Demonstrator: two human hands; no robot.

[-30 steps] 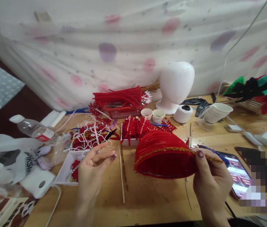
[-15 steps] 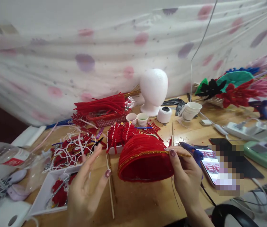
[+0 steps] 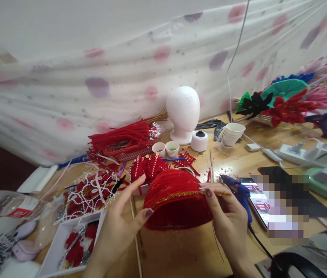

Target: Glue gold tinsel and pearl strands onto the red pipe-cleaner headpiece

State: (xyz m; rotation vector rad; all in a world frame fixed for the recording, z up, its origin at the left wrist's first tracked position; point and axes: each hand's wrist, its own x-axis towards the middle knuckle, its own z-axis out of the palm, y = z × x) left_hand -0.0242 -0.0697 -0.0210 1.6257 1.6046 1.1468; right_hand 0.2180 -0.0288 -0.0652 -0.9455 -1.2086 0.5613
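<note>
A dome-shaped red cap (image 3: 171, 179), covered in fuzzy strips, is held tilted above the table with its hollow side toward me. Gold glittery trim (image 3: 177, 196) runs along its rim, and a loose end sticks out past my right fingers. My right hand (image 3: 227, 212) pinches the rim at the right, thumb in front and fingers behind. My left hand (image 3: 120, 220) is at the cap's left edge, thumb and forefinger spread apart. Its thumb tip is by the rim; whether it touches I cannot tell.
Behind stands a white foam head (image 3: 183, 110) beside a thread spool (image 3: 199, 141) and paper cups (image 3: 172, 149). At right lie a blue glue gun (image 3: 240, 191), a lit phone (image 3: 260, 206) and a power strip (image 3: 311, 154). A white box (image 3: 56, 241) and bead strings (image 3: 94, 189) are at left.
My left hand has moved right and up to the cap's left edge. My right hand keeps its pinch on the rim. The view has shifted slightly.
</note>
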